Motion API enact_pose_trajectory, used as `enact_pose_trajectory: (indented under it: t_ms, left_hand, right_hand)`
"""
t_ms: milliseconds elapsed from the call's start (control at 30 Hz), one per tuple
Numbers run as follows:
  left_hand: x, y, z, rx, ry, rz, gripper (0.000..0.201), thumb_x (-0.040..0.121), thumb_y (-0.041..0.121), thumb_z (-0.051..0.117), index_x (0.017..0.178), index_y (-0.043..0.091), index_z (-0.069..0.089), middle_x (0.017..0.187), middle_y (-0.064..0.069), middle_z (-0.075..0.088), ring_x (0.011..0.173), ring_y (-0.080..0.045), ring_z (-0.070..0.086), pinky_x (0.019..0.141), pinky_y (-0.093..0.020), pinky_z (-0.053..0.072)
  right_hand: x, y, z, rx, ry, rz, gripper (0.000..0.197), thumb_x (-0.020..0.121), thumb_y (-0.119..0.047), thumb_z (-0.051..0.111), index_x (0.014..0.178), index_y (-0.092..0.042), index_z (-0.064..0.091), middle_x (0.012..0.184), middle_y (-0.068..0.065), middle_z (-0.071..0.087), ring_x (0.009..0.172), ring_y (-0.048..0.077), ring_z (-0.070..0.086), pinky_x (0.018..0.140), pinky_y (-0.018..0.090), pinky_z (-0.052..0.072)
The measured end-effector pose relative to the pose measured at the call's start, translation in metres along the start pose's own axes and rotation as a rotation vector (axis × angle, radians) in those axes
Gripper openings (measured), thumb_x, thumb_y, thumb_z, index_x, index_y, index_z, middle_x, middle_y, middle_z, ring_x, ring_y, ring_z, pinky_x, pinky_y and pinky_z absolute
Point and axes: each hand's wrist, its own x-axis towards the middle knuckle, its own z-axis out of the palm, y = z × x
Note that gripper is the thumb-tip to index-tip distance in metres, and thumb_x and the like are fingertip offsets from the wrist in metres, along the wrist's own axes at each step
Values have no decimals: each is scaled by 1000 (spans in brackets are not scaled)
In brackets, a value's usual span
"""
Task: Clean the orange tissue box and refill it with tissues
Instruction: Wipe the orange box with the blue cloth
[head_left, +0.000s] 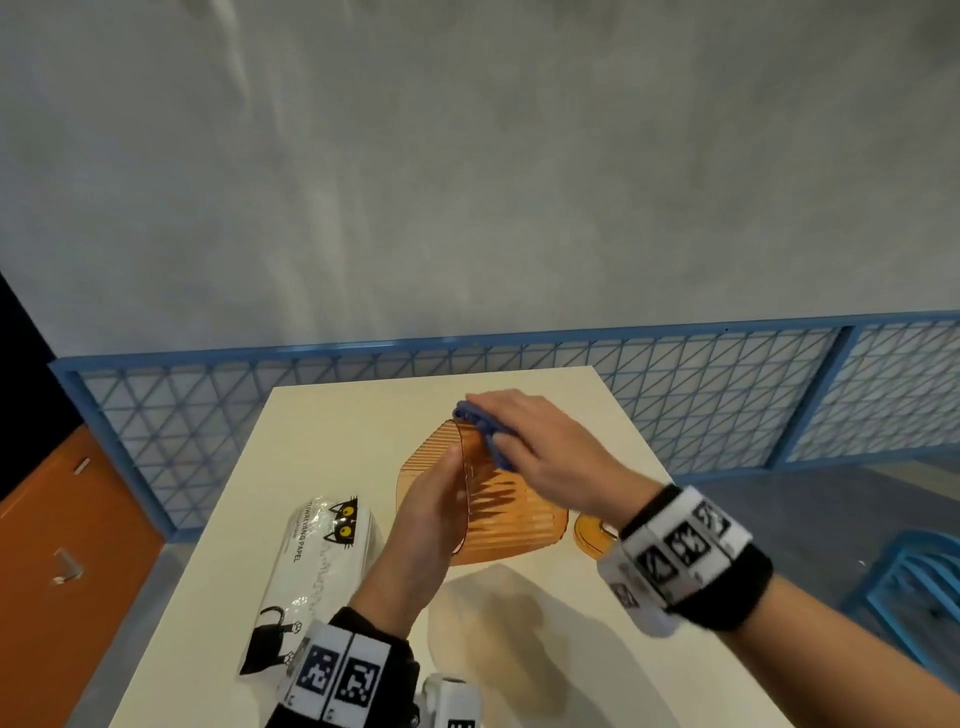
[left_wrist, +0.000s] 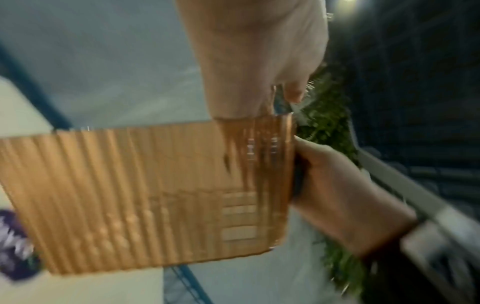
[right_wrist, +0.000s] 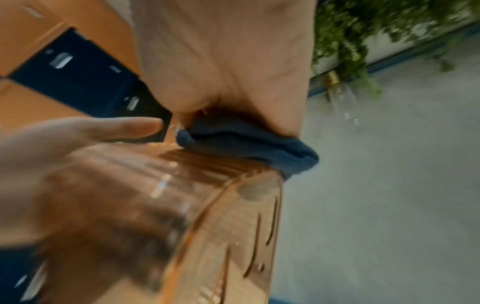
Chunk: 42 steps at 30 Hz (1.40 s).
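- Orange box (head_left: 485, 499) at table (head_left: 597, 649) centre, tipped up on edge, ribbed translucent plastic; lowest part seems to touch the tabletop, contact not clearly seen.
- Left hand (head_left: 426, 525) braced against near-left side of box, fingers mostly straight, flat to the wall; thumb out straight in the right wrist view. No wrap-around grip seen.
- Right hand (head_left: 540, 447) over far top edge, pressing blue cloth (head_left: 491, 441) onto box; fingers laid over cloth, folded cloth bunched under palm in right wrist view.
- Tissue pack (head_left: 317, 566) lying near-left, just beside left forearm, still wrapped.
- Second orange piece (head_left: 592, 538) right of box, partly hidden by right wrist; probably the lid.
- Step judged: wiping, refill not begun.
- Risks: box held only by flat-hand pressure, so hard wiping push could slide or topple it; smooth plastic likely slippery. Cloth could slip out from under fingers. Left forearm could nudge pack toward left edge. Right wrist close to the orange piece, could knock it.
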Motion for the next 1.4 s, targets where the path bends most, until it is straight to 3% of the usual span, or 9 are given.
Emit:
enact_pose_trajectory:
  t_ms: [100, 200, 300, 433, 567, 667, 867, 1133, 1400]
  left_hand:
    - [10, -9, -12, -367, 103, -179, 57, 96, 52, 25, 114, 11, 60, 92, -9, 74, 78, -17, 73, 65, -29, 59]
    - [14, -23, -22, -414, 169, -354, 68, 93, 60, 28, 119, 6, 58, 106, -15, 71, 89, -25, 71, 77, -41, 58]
    - [11, -31, -24, -331, 231, -425, 56, 94, 52, 40, 109, 2, 61, 91, -19, 71, 78, -30, 71, 61, -38, 60]
    - [10, -35, -21, -151, 219, -297, 42, 95, 46, 41, 119, 15, 58, 96, -9, 71, 88, -25, 68, 61, -34, 56]
    - [4, -26, -23, -6, 121, -166, 32, 98, 44, 35, 120, 33, 56, 95, -1, 76, 80, -19, 74, 61, -29, 57]
    - [3, -22, -24, -5, 100, -136, 35, 100, 34, 36, 133, 35, 46, 95, -3, 73, 86, -27, 71, 75, -39, 56]
    - [-4, -16, -22, 21, 36, -84, 34, 100, 21, 36, 129, 26, 52, 111, -3, 71, 96, -17, 71, 71, -30, 58]
    - [-7, -7, -15, -46, -124, -85, 37, 87, 32, 47, 122, 43, 52, 128, 11, 62, 114, -24, 62, 98, -52, 47]
    - [-3, -17, -17, -99, -61, -43, 43, 96, 5, 40, 137, 18, 45, 113, 0, 69, 98, -13, 69, 67, -26, 57]
  right_hand:
    - [-32, -1, 31, -242, 4, -121, 67, 90, -49, 43, 148, -23, 24, 152, -5, 31, 140, 19, 28, 113, 34, 27]
    - [-51, 4, 54, -477, -59, -226, 73, 82, -45, 59, 145, -25, 29, 152, -6, 34, 139, 27, 36, 108, 39, 36]
    - [-56, 5, 63, -492, -68, -333, 58, 88, -37, 53, 142, -29, 35, 149, -8, 39, 135, 25, 42, 104, 37, 42]
    - [-33, 1, 38, -407, -163, -301, 49, 95, -32, 38, 144, -25, 35, 150, -5, 38, 136, 22, 40, 104, 35, 41]
    - [4, 7, 16, -130, -213, -163, 54, 99, -19, 41, 149, -19, 21, 157, -1, 22, 144, 16, 19, 119, 24, 13]
    - [22, 9, 5, -52, -184, -53, 52, 101, -17, 37, 150, -16, 19, 158, -2, 18, 146, 16, 12, 106, 7, 0]
    - [-18, -9, 21, -177, -146, -234, 55, 99, -26, 38, 149, -25, 14, 156, -14, 6, 140, 4, -8, 112, 20, 0]
    - [56, 27, -7, -35, -90, 52, 51, 101, -23, 35, 150, -21, 19, 158, -5, 17, 147, 16, 12, 118, 28, 13]
    - [-32, -1, 34, -150, -49, -172, 61, 92, -47, 24, 148, -31, 8, 156, -17, 3, 146, 8, -7, 118, 24, -1]
